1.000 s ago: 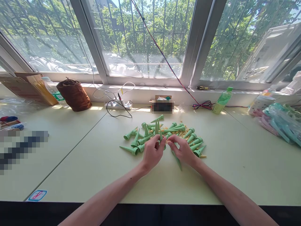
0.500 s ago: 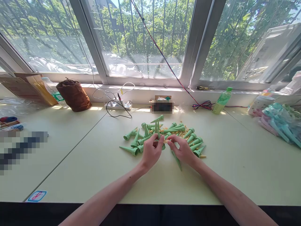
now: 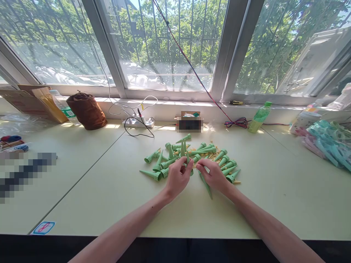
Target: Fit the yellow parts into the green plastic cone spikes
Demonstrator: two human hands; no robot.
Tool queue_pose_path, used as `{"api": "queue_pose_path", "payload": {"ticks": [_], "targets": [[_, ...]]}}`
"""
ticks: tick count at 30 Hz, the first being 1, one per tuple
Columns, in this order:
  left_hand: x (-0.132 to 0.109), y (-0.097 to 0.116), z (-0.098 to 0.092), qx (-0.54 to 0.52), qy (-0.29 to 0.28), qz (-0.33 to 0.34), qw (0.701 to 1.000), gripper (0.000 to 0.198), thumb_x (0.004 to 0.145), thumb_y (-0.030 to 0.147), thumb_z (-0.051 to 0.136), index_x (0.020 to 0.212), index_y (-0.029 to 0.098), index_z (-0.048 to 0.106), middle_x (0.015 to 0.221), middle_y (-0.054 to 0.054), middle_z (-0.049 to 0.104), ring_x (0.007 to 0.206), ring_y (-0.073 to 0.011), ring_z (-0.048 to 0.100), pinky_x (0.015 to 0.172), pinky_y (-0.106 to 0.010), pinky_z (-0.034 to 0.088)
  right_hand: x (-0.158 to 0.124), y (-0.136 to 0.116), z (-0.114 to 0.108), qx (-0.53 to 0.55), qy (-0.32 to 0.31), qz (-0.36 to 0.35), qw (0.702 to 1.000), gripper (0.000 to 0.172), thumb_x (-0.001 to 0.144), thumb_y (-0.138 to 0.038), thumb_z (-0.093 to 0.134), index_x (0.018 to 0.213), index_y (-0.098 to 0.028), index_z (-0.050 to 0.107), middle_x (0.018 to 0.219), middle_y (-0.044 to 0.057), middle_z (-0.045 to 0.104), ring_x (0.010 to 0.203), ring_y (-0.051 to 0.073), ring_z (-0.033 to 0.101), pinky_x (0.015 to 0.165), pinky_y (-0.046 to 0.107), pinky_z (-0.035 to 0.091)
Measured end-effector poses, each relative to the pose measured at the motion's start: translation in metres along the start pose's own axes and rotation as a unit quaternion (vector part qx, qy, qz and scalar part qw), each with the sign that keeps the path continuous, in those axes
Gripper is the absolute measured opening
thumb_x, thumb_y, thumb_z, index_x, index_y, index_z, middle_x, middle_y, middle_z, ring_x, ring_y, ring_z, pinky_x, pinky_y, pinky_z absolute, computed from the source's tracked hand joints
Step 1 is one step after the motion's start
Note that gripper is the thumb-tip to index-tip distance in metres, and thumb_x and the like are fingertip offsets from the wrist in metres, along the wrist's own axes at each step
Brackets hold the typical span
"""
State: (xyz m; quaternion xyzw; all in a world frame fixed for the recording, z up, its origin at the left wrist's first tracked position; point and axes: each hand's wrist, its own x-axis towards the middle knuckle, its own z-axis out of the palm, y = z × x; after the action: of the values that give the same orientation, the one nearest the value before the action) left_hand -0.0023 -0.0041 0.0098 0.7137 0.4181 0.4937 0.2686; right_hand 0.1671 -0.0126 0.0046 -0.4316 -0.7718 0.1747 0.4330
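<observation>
My left hand (image 3: 178,175) is closed round a green plastic watering spike (image 3: 188,157), whose pointed end shows above the fingers. Close by on the right, my right hand (image 3: 212,173) is closed in a pinch, its fingertips at a small pale yellow piece (image 3: 195,165) between the hands. The piece is partly covered and too small to make out fully. Several more green spikes (image 3: 229,165) lie loosely piled around both hands, some with a ribbed cap end. One spike (image 3: 206,185) lies below my right hand, pointing toward the table's front edge.
Small yellow pieces (image 3: 212,156) are scattered among the spikes. Behind stand a power strip (image 3: 134,121) with cables, a blurred-out dark box (image 3: 189,124) and a green bottle (image 3: 259,117). A brown bag (image 3: 87,111) is at the left, plastic bags (image 3: 329,142) at the right.
The spike in my left hand has turned, its tip now standing up above the fingers. My right hand has drawn slightly away to the right.
</observation>
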Motion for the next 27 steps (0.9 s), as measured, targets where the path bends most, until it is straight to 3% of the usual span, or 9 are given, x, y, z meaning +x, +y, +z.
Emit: {"api": "queue_pose_path", "payload": {"ticks": [10, 17, 27], "targets": [[0.0012, -0.0009, 0.0015, -0.057, -0.001, -0.039, 0.998, 0.037, 0.093, 0.043, 0.054, 0.069, 0.019, 0.037, 0.058, 0.007, 0.021, 0.046, -0.0054, 0.021, 0.043, -0.021, 0.014, -0.0002, -0.0028, 0.0004, 0.022, 0.002, 0.009, 1.0, 0.02, 0.099, -0.035, 0.047, 0.093, -0.021, 0.06, 0.073, 0.001, 0.061, 0.069, 0.016, 0.054, 0.068, 0.027, 0.043], [0.0001, 0.0005, 0.0014, -0.039, -0.001, -0.028, 0.999, 0.038, 0.092, 0.042, 0.054, 0.068, 0.019, 0.037, 0.058, 0.007, 0.022, 0.044, -0.0047, 0.023, 0.044, -0.021, 0.015, -0.0006, -0.0006, 0.0017, 0.006, 0.005, 0.005, 1.0, 0.025, 0.099, -0.035, 0.045, 0.084, -0.021, 0.058, 0.076, 0.002, 0.063, 0.069, 0.015, 0.054, 0.068, 0.027, 0.042], [-0.0009, 0.0014, -0.0003, 0.003, -0.001, 0.006, 1.0, 0.031, 0.094, 0.041, 0.052, 0.073, 0.018, 0.048, 0.056, 0.007, 0.029, 0.046, -0.0062, 0.027, 0.046, -0.021, 0.021, 0.0002, -0.001, 0.0015, -0.009, 0.009, 0.0, 1.0, 0.035, 0.101, -0.038, 0.04, 0.076, -0.021, 0.056, 0.069, 0.001, 0.059, 0.065, 0.015, 0.049, 0.065, 0.027, 0.04]]}}
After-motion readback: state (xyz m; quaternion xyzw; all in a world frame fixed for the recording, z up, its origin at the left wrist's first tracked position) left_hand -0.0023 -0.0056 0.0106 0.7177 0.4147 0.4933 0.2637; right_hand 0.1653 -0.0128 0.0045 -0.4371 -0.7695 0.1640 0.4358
